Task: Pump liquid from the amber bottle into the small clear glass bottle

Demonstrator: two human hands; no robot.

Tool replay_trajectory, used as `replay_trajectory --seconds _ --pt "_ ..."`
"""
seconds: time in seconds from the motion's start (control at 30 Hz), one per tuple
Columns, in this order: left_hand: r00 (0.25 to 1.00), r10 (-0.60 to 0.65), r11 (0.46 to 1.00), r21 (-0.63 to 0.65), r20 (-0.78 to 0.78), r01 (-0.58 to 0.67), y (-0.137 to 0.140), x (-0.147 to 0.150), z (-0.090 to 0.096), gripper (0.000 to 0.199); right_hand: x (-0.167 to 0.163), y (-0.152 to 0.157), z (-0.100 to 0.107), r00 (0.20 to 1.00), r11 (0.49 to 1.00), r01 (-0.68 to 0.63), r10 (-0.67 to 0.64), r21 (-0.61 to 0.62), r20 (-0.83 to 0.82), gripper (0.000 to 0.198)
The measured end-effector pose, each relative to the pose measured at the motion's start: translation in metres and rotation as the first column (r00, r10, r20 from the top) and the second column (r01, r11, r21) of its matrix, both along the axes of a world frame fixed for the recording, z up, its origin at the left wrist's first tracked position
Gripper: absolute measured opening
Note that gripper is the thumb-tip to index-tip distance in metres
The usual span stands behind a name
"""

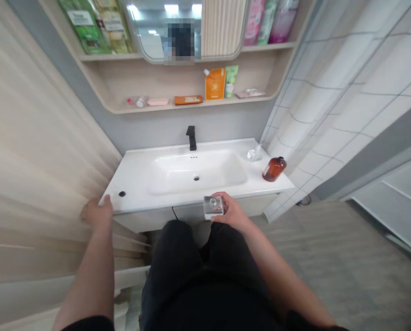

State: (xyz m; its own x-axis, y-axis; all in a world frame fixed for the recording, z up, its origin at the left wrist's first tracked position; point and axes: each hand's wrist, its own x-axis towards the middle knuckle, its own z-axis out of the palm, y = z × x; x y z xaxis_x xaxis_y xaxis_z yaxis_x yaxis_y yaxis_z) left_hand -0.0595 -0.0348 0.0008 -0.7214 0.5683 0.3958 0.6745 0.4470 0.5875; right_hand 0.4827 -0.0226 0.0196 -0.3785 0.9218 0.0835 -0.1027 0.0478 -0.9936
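Note:
In front of the counter's front edge, my right hand (pixel 231 212) is closed around a clear square bottle (pixel 212 208) with a round neck on top. My left hand (pixel 98 214) is at the front left corner of the white counter (pixel 136 172), beside the pale curtain (pixel 36 151). Its thumb points up, apart from the fingers, which are partly hidden and blurred. Close to that thumb is a small round black piece (pixel 122 194) on the counter. A brown bottle with a black cap (pixel 274 169) and a clear pump bottle (pixel 254 153) are at the right end.
A white basin (pixel 171 184) is sunk in the counter, with a black faucet (pixel 191 138) behind it. Above, a shelf (pixel 150 109) carries an orange pouch (pixel 214 84), a green tube (pixel 231 82) and several small items. A mirror (pixel 222 27) hangs between more bottles.

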Motion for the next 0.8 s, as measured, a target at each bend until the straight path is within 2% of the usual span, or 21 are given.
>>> replay_trajectory --seconds 0.07,0.1,0.17,0.23,0.3,0.33,0.4,0.43,0.5,0.57,0.67,0.8 --pt "0.994 0.052 0.985 0.167 -0.093 -0.036 -0.012 0.019 0.009 0.056 -0.003 -0.001 -0.001 1.0 1.0 -0.005 0.005 0.002 -0.012 0.087" --pt "0.988 0.007 0.97 0.24 -0.156 0.031 -0.019 0.033 0.014 0.057 -0.004 -0.001 -0.002 1.0 1.0 -0.014 0.014 -0.001 -0.017 0.087" --pt "0.941 -0.207 0.91 0.299 -0.267 0.285 -0.03 0.069 0.021 0.062 -0.009 -0.001 -0.004 0.999 0.999 -0.036 0.036 -0.007 -0.028 0.087" --pt "0.837 -0.498 0.794 0.27 -0.228 0.545 -0.039 0.111 0.023 0.067 -0.014 -0.001 -0.006 0.998 0.999 -0.045 0.045 -0.001 -0.034 0.088" --pt "0.668 -0.742 0.63 0.285 -0.054 0.722 -0.045 0.153 0.02 0.076 -0.02 -0.002 -0.007 0.998 0.998 -0.056 0.056 0.015 -0.031 0.09" --pt "0.552 -0.831 0.539 0.328 0.061 0.776 -0.046 0.172 0.017 0.081 -0.023 -0.003 -0.007 0.997 0.998 -0.066 0.066 0.025 -0.027 0.09" --pt "0.298 -0.914 0.392 0.406 0.276 0.826 -0.048 0.204 0.011 0.093 -0.028 -0.005 -0.004 0.997 0.996 -0.073 0.074 0.06 -0.013 0.09" --pt "0.193 -0.912 0.349 0.436 0.362 0.83 -0.048 0.218 0.008 0.097 -0.031 -0.007 -0.001 0.998 0.994 -0.066 0.066 0.089 -0.002 0.089" --pt "0.067 -0.876 0.33 0.49 0.478 0.807 -0.05 0.241 0.004 0.1 -0.035 -0.011 0.005 0.999 0.986 -0.041 0.037 0.161 0.032 0.087" --pt "0.017 -0.846 0.356 0.54 0.532 0.763 -0.052 0.258 0.004 0.098 -0.039 -0.015 0.011 0.998 0.978 -0.042 0.03 0.206 0.063 0.086" --pt "0.009 -0.833 0.393 0.581 0.553 0.713 -0.056 0.275 0.008 0.092 -0.044 -0.021 0.015 0.996 0.975 -0.07 0.057 0.213 0.066 0.087" --pt "0.018 -0.808 0.443 0.587 0.59 0.678 -0.062 0.283 0.012 0.085 -0.051 -0.029 0.011 0.998 0.97 -0.042 0.029 0.238 0.058 0.086"
